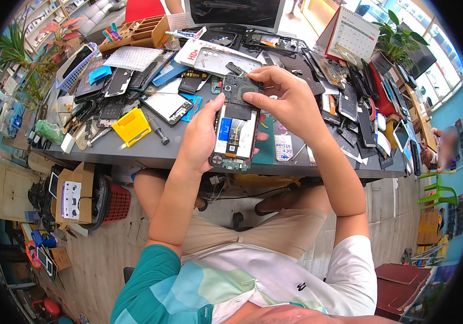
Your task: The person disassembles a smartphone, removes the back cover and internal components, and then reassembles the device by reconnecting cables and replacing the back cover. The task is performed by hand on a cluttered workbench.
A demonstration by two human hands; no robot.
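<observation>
An opened phone (244, 136) is held up over the desk's near edge, its inner side facing up. A white battery with a blue patch, a flex cable and a green board at the lower end are visible. My left hand (203, 125) is closed round the phone from the left, thumb along its edge and fingertips showing past the far side. At the phone's upper end lies a black inner cover (240, 90) around the camera area. My right hand (285, 98) grips this cover at its upper right, thumb on its face and index finger at the top edge.
Phone parts crowd the grey desk (156, 156). A yellow plastic piece (132, 127), a screwdriver (159, 132) and a clear phone case (220, 60) lie near my hands. A monitor (235, 13) and a desk calendar (352, 33) stand behind. A red basket (117, 201) sits below left.
</observation>
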